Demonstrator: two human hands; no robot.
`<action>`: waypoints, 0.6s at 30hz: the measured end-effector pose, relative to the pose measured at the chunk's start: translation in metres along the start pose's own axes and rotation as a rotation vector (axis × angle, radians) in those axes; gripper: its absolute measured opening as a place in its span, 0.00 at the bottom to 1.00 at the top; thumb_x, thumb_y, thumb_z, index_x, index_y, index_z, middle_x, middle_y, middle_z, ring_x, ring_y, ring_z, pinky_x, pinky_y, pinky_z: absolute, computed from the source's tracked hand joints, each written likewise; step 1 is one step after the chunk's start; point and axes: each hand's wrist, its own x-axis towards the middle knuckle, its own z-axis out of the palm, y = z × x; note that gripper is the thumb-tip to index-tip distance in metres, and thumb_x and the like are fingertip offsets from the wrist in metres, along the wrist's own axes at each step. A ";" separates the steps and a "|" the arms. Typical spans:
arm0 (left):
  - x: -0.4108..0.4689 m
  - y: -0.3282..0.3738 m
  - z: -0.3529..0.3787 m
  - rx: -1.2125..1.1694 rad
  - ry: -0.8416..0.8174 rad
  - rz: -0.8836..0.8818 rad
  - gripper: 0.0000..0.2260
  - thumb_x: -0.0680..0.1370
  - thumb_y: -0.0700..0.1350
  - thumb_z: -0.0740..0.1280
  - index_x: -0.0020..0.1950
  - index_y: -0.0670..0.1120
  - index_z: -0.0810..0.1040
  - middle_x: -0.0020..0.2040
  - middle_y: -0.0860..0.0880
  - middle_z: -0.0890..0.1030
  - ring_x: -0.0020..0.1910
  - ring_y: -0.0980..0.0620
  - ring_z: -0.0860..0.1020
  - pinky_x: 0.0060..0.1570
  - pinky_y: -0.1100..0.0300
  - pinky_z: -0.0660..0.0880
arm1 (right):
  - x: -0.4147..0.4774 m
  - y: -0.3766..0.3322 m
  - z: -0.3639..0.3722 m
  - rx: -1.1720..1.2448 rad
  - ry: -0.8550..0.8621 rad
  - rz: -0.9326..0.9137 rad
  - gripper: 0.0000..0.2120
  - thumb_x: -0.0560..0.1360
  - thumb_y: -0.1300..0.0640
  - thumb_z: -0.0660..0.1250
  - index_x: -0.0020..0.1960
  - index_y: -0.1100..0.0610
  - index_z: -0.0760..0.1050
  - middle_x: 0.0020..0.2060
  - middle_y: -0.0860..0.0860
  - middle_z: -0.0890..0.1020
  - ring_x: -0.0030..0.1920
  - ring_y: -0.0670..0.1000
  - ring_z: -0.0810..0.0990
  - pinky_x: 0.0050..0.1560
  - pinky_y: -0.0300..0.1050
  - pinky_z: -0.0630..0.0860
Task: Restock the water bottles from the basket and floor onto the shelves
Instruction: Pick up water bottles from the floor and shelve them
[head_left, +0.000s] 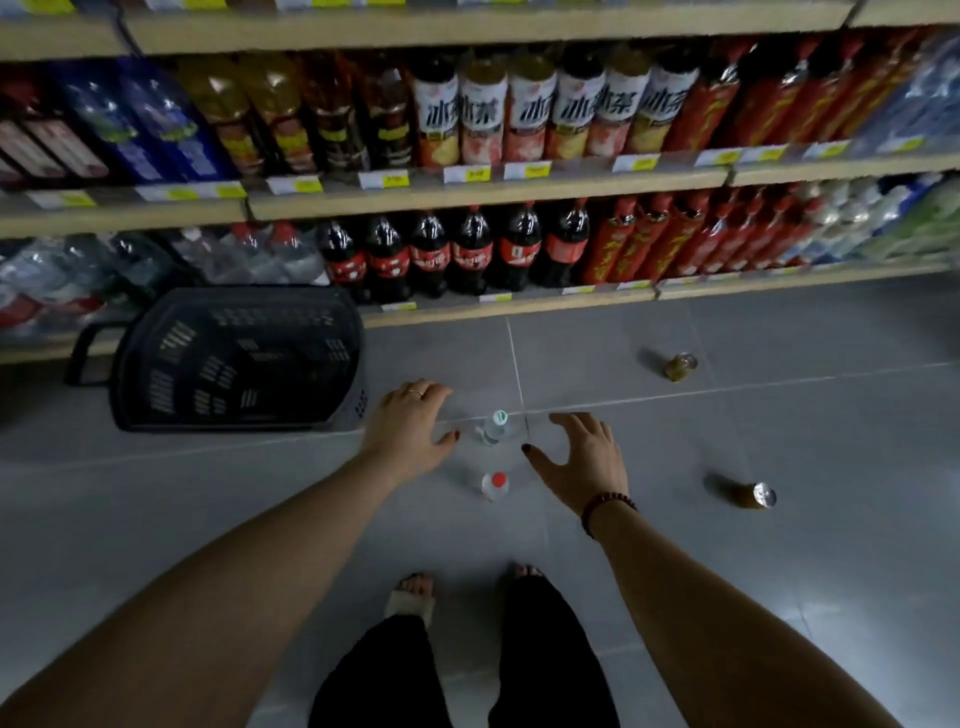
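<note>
1. Currently both hands are empty. The left hand (410, 423) hovers just right of the basket (236, 358), fingers spread wide and relaxed. The right hand (582, 457) hovers farther right of the basket, palm down, fingers splayed likewise. Neither touches anything.
2. Two small clear water bottles stand upright on the grey floor (779, 571), both right of the basket. The green-capped bottle (496, 427) stands between the two hands, near the left thumb. The red-capped bottle (494, 486) stands right of the basket too, but nearer the person, between the wrists.
3. The basket is dark plastic and sits on the floor against the bottom shelf (441, 314), mouth tipped toward the camera. Its inside is too dark to tell whether any bottles remain.
4. Handling, as judged: the bottles are small, so probably light enough for one hand each. Thin clear plastic should dent under a hard squeeze, and the smooth wall may be slippery. The best hold is a wrap round the body below the shoulder, or a pinch at the neck under the cap. The bases are narrow, so a careless nudge could topple one.
5. Likely destination: the shelved water bottles (249, 254) directly behind the basket.
6. One amber bottle (679, 366) and a second amber bottle (753, 494) lie on the floor well right of the basket. By colour they are not water.
</note>
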 end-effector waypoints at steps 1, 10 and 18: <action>0.004 0.002 0.011 -0.018 -0.005 -0.032 0.25 0.75 0.53 0.69 0.69 0.45 0.71 0.66 0.46 0.74 0.65 0.45 0.72 0.61 0.53 0.68 | 0.009 0.009 0.004 -0.009 -0.020 -0.013 0.26 0.73 0.43 0.68 0.67 0.52 0.71 0.65 0.50 0.73 0.66 0.52 0.68 0.65 0.47 0.67; 0.028 -0.026 0.145 -0.151 0.016 -0.213 0.26 0.75 0.52 0.69 0.71 0.45 0.69 0.67 0.45 0.74 0.66 0.44 0.71 0.64 0.50 0.69 | 0.073 0.090 0.110 0.000 -0.199 -0.024 0.30 0.70 0.41 0.70 0.68 0.52 0.70 0.65 0.49 0.72 0.67 0.51 0.67 0.66 0.49 0.68; 0.051 -0.095 0.301 -0.272 0.012 -0.262 0.27 0.75 0.51 0.70 0.71 0.45 0.69 0.68 0.45 0.72 0.66 0.45 0.71 0.64 0.50 0.69 | 0.133 0.172 0.258 0.058 -0.268 -0.094 0.30 0.69 0.43 0.73 0.67 0.51 0.70 0.64 0.48 0.71 0.66 0.49 0.68 0.65 0.46 0.69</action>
